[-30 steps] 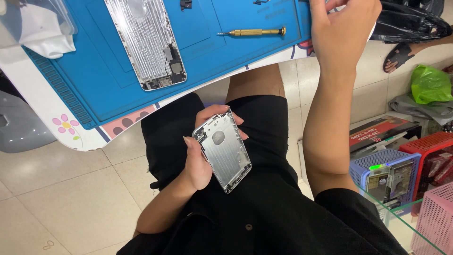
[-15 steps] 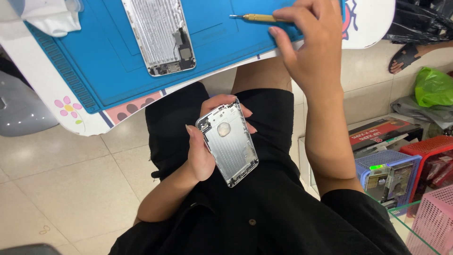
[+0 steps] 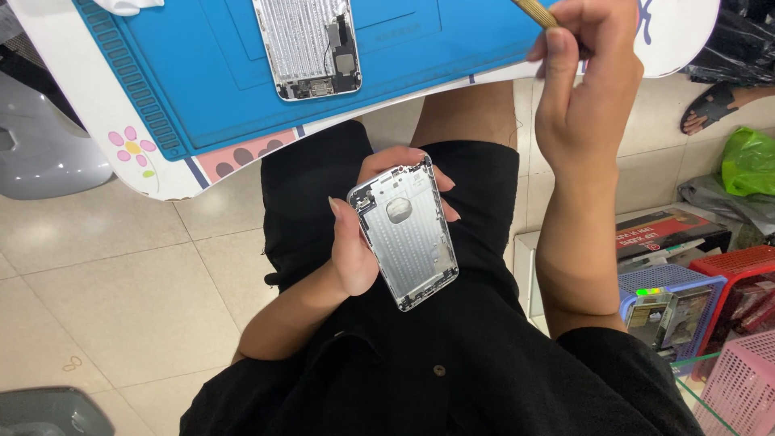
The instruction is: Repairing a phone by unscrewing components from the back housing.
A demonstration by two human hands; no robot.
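While a blue mat (image 3: pixel 202 73) covers the white table (image 3: pixel 105 137) | left hand (image 3: pixel 363 242) fingers clamp phone shell (image 3: pixel 408 238) | right hand (image 3: pixel 585 89) fingers pinch screwdriver (image 3: pixel 534 11) | tiled floor (image 3: pixel 97 282)

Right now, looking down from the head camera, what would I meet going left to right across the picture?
Grey plastic stool → flower print on the white table edge → left hand → silver phone shell → right hand with the brass-handled screwdriver → blue basket → green bag.
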